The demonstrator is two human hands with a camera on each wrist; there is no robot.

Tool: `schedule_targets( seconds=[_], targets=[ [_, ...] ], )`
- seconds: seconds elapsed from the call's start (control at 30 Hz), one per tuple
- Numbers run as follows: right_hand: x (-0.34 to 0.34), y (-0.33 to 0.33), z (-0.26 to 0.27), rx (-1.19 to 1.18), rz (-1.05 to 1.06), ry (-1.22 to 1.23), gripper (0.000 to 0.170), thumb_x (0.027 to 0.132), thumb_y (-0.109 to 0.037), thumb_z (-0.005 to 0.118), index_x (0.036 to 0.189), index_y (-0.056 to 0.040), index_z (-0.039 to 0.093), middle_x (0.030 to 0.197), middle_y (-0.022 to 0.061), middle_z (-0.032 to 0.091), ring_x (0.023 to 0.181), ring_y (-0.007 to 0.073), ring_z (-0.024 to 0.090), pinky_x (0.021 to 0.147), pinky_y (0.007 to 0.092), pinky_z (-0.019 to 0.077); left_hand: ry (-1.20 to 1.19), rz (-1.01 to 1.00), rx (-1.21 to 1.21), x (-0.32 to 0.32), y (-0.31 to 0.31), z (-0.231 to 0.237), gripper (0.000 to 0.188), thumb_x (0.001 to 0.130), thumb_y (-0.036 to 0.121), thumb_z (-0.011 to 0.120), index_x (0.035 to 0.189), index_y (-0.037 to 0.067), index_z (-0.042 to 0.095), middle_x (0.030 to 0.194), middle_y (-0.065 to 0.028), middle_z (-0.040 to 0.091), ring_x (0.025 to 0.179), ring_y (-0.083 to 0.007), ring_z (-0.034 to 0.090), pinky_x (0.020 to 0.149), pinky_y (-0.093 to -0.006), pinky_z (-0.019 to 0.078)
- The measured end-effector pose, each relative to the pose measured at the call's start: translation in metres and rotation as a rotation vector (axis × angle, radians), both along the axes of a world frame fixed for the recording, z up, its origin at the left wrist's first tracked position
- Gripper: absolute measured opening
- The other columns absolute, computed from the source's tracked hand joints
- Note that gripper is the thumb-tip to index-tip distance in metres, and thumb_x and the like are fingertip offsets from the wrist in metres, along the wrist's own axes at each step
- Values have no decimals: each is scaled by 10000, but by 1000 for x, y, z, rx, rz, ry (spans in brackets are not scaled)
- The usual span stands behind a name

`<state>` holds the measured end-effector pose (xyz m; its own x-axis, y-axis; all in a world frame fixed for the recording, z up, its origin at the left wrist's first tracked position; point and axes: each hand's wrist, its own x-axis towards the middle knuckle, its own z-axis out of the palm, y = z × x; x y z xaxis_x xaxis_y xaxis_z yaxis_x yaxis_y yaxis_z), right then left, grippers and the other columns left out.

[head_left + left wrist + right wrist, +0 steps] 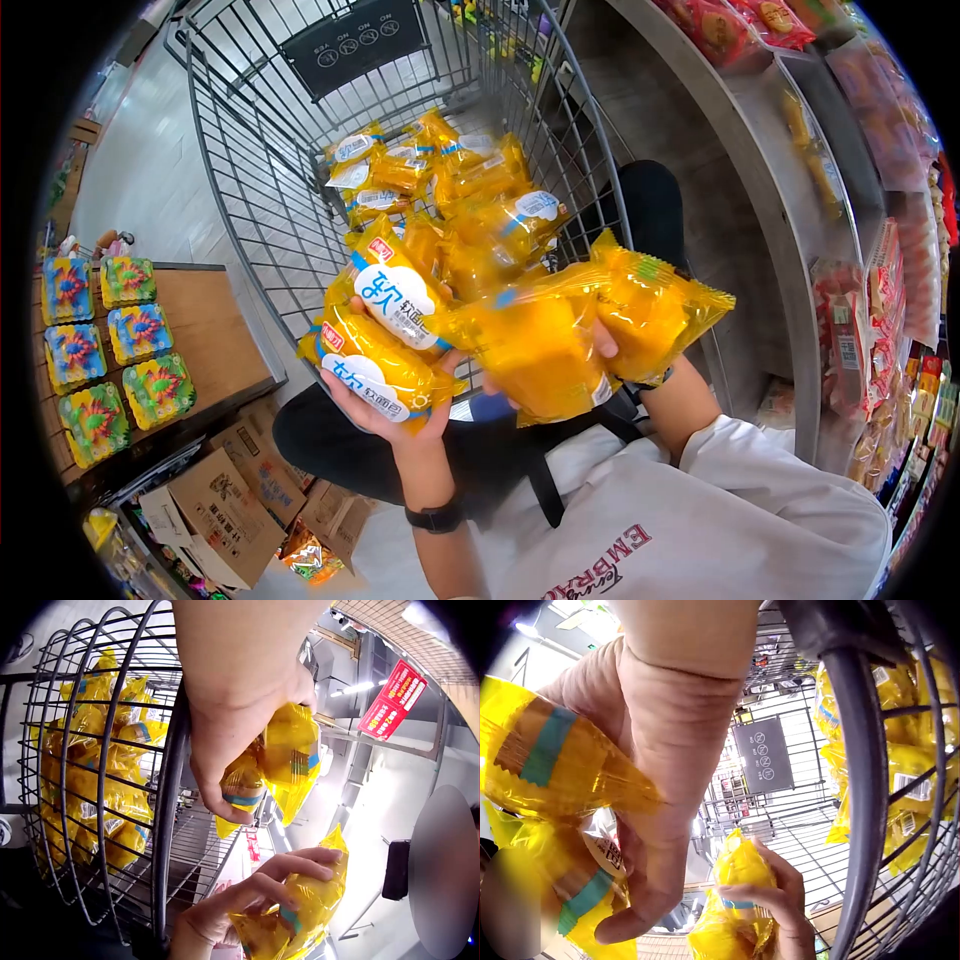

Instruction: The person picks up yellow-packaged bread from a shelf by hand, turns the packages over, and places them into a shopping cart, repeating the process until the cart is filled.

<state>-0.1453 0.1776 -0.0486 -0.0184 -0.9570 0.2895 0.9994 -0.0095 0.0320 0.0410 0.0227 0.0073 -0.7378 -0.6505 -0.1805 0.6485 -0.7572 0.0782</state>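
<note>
Two yellow-wrapped bread packs (372,362) with white cloud labels lie in my left hand (424,432), whose fingers curl round them from below. My right hand (604,342), mostly hidden behind its load in the head view, grips two more yellow bread packs (655,305) side by side. In the right wrist view the thumb and fingers of the right hand (664,772) close round its packs (570,761). Both hands are over the near end of a wire shopping cart (235,185). Inside it lies a heap of similar bread packs (480,185).
On the left, several colourful boxed toys (140,330) sit on a wooden stand (215,320). Open cardboard boxes (225,515) lie below it. Shelves (790,200) with red-packed goods (860,320) curve along the right. The cart's dark handle (859,787) runs close by the right wrist.
</note>
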Motion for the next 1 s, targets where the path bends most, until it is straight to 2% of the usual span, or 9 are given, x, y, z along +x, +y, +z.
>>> schedule_targets(
  seconds=[0.03, 0.13, 0.37, 0.43, 0.53, 0.6, 0.8, 0.9, 1.0],
  targets=[
    [-1, 1, -5, -21, 5, -15, 641, 647, -370, 822, 1168, -88, 577, 1258, 266, 522, 1105, 413, 550, 926, 526, 447, -200, 61, 14, -3, 2, 5, 759, 885, 690, 392, 1455, 188, 369, 1484, -25, 375, 1373, -320, 342, 896, -585, 503],
    [-3, 2, -24, -78, 20, -44, 694, 659, -370, 824, 1219, -75, 539, 1273, 232, 522, 1139, 374, 540, 968, 498, 435, -30, 11, -14, 0, 1, -2, 776, 877, 702, 387, 1462, 192, 361, 1488, -21, 371, 1372, -316, 349, 866, -575, 520],
    [-5, 7, -66, -221, 41, -126, 821, 686, -368, 829, 1338, -44, 450, 1310, 152, 524, 1218, 284, 519, 1064, 433, 405, -201, 13, -95, 2, 0, -4, 749, 897, 681, 402, 1466, 196, 364, 1491, -12, 379, 1361, -302, 371, 831, -543, 525],
    [-4, 6, -66, -230, 41, -142, 839, 690, -368, 829, 1355, -39, 437, 1315, 141, 524, 1229, 271, 516, 1078, 423, 401, -247, 24, -173, 6, -1, -11, 744, 932, 654, 369, 1492, 169, 307, 1539, -40, 334, 1413, -266, 307, 1169, -495, 211],
    [-3, 6, -22, -217, 105, -181, 953, 574, -263, 890, 1364, -6, 424, 1343, 157, 508, 1245, 281, 510, 1096, 424, 385, 81, -12, -133, 8, -3, -19, 734, 929, 655, 373, 1481, 173, 328, 1537, -40, 337, 1411, -264, 311, 1166, -497, 218],
    [3, 17, 6, 149, -89, -91, 872, 623, -274, 860, 1343, -8, 446, 1326, 164, 511, 1212, 255, 526, 1046, 388, 442, 114, -65, -190, 7, -4, -19, 730, 929, 649, 384, 1479, 173, 330, 1533, -39, 342, 1412, -260, 309, 1166, -485, 221],
    [-32, -58, 42, -138, -288, 472, 709, 719, -436, 679, 1277, -28, 518, 1274, 112, 531, 1172, 230, 507, 979, 374, 491, -3, -86, -192, -2, -5, -8, 690, 900, 628, 474, 1451, 228, 371, 1502, -29, 373, 1380, -245, 328, 1103, -536, 287],
    [-18, -60, 64, 367, -644, 410, 669, 727, -420, 629, 1272, -43, 534, 1251, 110, 550, 1208, 259, 481, 969, 539, 478, -214, 14, -119, -7, -6, 0, 673, 877, 611, 533, 1435, 262, 395, 1489, -20, 385, 1350, -238, 349, 1047, -576, 321],
    [-21, -60, 63, 440, -665, 410, 673, 733, -425, 620, 1286, -52, 534, 1277, 115, 543, 1237, 266, 463, 1012, 552, 440, -230, 68, -48, -7, -8, 0, 661, 869, 579, 574, 1428, 265, 413, 1479, -4, 399, 1334, -230, 361, 1026, -589, 327]
  ],
)
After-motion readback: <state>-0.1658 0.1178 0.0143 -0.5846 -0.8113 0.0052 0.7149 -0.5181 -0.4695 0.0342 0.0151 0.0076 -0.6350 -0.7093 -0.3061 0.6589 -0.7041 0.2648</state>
